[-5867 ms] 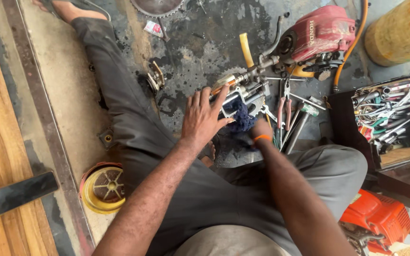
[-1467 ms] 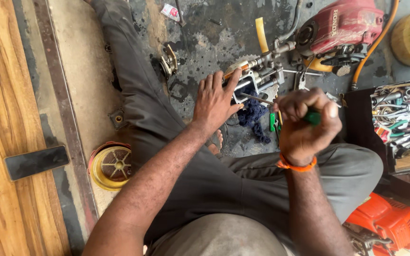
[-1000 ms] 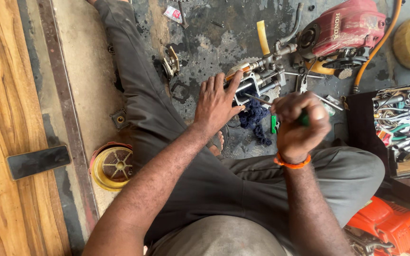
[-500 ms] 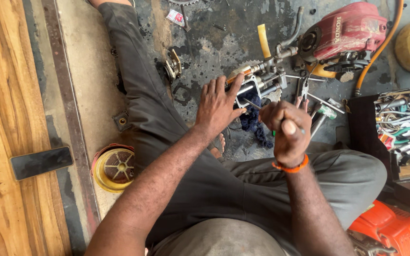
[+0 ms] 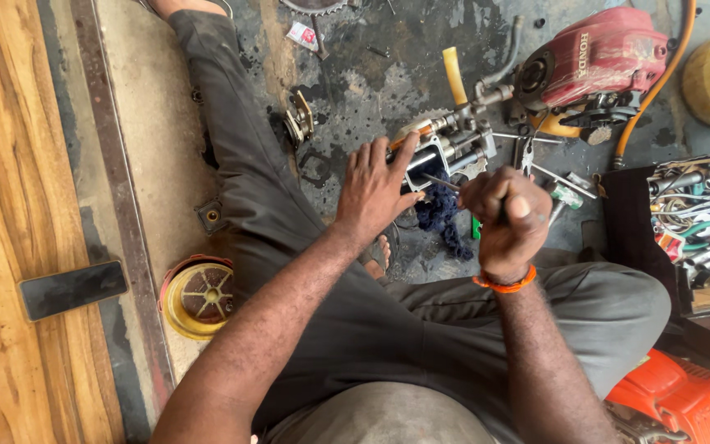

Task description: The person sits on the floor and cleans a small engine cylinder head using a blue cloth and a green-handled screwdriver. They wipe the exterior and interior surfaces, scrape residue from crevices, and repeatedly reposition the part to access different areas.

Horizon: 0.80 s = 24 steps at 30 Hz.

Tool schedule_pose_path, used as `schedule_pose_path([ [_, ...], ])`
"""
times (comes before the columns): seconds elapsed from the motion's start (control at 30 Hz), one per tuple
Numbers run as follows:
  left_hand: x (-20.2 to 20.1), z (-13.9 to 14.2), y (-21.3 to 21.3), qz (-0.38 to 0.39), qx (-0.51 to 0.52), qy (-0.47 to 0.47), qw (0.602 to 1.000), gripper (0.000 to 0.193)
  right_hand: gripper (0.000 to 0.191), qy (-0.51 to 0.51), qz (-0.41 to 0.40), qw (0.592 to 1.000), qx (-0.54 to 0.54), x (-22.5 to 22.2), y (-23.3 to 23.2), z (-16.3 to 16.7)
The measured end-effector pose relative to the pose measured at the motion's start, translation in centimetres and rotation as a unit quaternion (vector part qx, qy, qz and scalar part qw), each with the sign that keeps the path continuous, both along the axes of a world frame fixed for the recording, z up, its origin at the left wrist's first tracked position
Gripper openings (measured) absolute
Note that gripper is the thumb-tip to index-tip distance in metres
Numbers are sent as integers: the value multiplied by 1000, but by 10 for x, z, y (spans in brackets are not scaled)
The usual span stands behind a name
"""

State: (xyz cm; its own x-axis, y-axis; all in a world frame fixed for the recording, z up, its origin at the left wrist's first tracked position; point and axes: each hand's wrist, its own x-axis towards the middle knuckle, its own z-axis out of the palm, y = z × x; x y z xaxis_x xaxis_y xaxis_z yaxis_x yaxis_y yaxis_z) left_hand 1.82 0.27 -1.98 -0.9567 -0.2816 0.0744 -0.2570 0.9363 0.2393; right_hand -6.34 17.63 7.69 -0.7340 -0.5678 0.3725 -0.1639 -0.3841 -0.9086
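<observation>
While the left hand (image 5: 380, 193) lies flat, fingers spread, on the metal engine part (image 5: 445, 148), the right hand (image 5: 503, 218) is fisted around a screwdriver (image 5: 445, 182) (green handle barely showing). Its tip meets the part, just above a blue rag (image 5: 445, 222).

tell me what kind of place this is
Most likely a small engine repair workshop, with the work done on the floor. A red engine sits on oil-stained concrete, an open box of tools stands beside it, and the person's left hand steadies a metal engine part.
</observation>
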Motion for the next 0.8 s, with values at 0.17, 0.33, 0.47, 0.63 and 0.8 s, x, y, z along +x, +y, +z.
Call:
schedule_pose_path([
  [0.17,0,-2,0,15,17,-10,1000,116,61,14,-2,1000,9,-1,-2,-2],
  [0.33,1,-5,1,-5,7,18,1000,118,53,-162,-69,983,-59,-11,1,-11],
  [0.47,2,-3,2,-10,6,28,1000,119,51,-260,-125,954,-85,-27,13,-23],
  [0.63,1,5,6,-11,15,15,1000,115,52,-453,-169,855,-188,-50,35,-26],
  [0.8,1,11,6,6,2,27,1000,112,58,-296,-120,937,-142,-39,46,-10],
])
